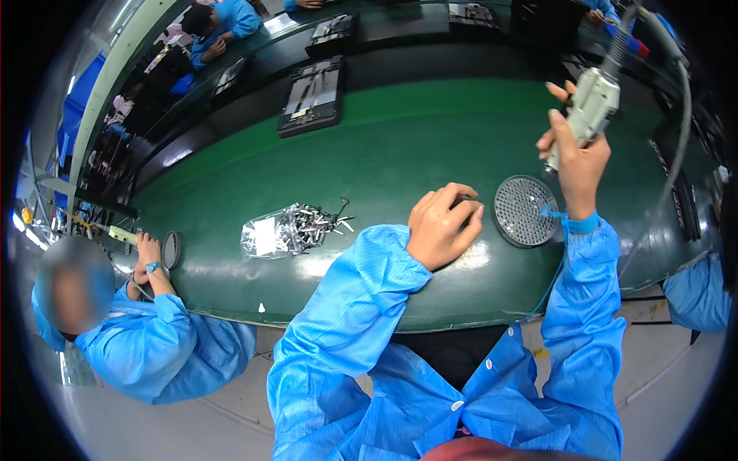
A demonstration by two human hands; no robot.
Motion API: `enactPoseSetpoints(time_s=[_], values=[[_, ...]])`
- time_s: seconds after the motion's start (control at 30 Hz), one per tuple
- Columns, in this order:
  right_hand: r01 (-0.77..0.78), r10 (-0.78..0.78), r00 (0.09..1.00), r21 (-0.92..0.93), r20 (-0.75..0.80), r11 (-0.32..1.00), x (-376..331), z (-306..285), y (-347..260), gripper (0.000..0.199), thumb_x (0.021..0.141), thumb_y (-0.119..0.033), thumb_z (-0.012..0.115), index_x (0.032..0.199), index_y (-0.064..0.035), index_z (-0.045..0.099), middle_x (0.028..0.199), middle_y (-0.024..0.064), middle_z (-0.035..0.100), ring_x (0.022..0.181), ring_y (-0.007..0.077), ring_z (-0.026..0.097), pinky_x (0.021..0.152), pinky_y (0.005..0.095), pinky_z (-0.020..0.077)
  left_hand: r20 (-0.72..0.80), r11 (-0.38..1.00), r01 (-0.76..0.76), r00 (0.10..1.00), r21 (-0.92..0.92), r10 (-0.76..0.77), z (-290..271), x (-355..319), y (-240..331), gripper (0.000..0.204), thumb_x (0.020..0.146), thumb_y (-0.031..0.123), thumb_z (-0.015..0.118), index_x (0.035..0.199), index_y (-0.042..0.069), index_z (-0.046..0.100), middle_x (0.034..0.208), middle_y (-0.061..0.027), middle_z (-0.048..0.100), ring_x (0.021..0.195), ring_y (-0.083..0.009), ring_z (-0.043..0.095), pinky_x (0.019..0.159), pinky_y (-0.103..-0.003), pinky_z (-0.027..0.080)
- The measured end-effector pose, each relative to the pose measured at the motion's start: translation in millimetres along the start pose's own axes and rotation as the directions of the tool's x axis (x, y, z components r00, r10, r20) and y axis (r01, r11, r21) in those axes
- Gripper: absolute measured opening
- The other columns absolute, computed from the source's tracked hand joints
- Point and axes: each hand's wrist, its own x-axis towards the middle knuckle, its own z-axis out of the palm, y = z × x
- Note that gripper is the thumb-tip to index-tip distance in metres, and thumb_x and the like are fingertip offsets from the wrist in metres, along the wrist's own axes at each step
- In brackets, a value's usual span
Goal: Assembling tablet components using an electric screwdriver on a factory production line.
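My right hand point(582, 157) is raised at the right with its fingers around a pale electric screwdriver point(593, 106); the bit end points down toward the table. A blue wrist strap circles that wrist. Below it lies a round grey dish point(525, 211) with rows of small holes or pieces, too small to tell. Just left of the dish, my left hand point(446, 224) rests on the green table, fingers loosely bent and apart, nothing visible in them. Further left, small dark and silver metal parts point(311, 227) spill from a clear plastic bag point(265, 236).
A black tray-like unit point(311, 96) stands at the far side of the green table point(400, 146). A cable point(684, 131) hangs at the right. A co-worker point(154, 338) in blue sits at the left beside another round dish point(171, 250); a blue sleeve point(699, 292) shows at the right edge.
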Motion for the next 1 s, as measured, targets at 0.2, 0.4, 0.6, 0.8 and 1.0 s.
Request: enactPoseSetpoints(time_s=[0.2,0.4,0.6,0.8,1.0], values=[[-0.114,0.120,0.957,-0.039,0.265,0.993,-4.1,21.6,-6.1,0.047,0.094,-0.013,0.073,0.136,0.0037,0.060,0.117,0.0120,0.074,0.059,0.0108,0.065,0.054,0.0258,0.0514,0.111,0.999,0.009,0.994,-0.031,-0.005,-13.0,13.6,-1.8,0.008,0.087,0.006,0.074,0.093,0.001,0.074,0.104,-0.0144,0.070,0.083,-0.0300,0.071,0.074,-0.038,0.057],[-0.140,0.092,0.951,0.146,0.296,0.979,-7.3,17.9,4.2,0.039,0.095,-0.004,0.070,0.132,0.0037,0.060,0.107,0.0083,0.074,0.061,0.0101,0.065,0.052,0.0258,0.0530,0.180,0.998,0.049,0.983,-0.032,-0.042,-2.8,8.4,-3.2,0.011,0.089,0.005,0.074,0.098,-0.001,0.075,0.107,-0.0131,0.069,0.087,-0.0265,0.072,0.076,-0.035,0.057],[-0.171,0.138,0.947,0.093,0.291,0.981,-7.8,14.5,3.3,0.033,0.095,-0.006,0.072,0.125,0.0049,0.064,0.097,0.0104,0.074,0.063,0.0124,0.068,0.052,0.0258,0.0541,0.199,0.999,0.040,0.980,-0.033,-0.033,-6.9,3.3,-2.0,0.012,0.088,0.006,0.074,0.098,-0.001,0.075,0.108,-0.0131,0.069,0.092,-0.0276,0.072,0.078,-0.037,0.058],[-0.122,0.084,0.975,0.179,0.207,0.976,3.6,11.8,-4.2,0.037,0.094,-0.012,0.075,0.125,0.0053,0.063,0.092,0.0110,0.072,0.062,0.0143,0.069,0.052,0.0263,0.0551,0.206,0.999,0.032,0.978,-0.040,-0.023,-8.7,9.3,-0.3,0.012,0.088,0.005,0.073,0.098,0.000,0.075,0.108,-0.0136,0.068,0.091,-0.0282,0.072,0.078,-0.037,0.057],[-0.171,0.140,0.943,0.078,0.303,0.982,13.8,15.1,-14.2,0.046,0.087,-0.017,0.082,0.123,0.0049,0.064,0.085,0.0080,0.070,0.059,0.0165,0.070,0.047,0.0290,0.0545,0.229,0.998,0.042,0.973,-0.053,-0.029,-4.5,5.0,-2.4,0.010,0.090,0.002,0.072,0.099,-0.001,0.074,0.107,-0.0158,0.068,0.090,-0.0305,0.071,0.079,-0.037,0.057]])
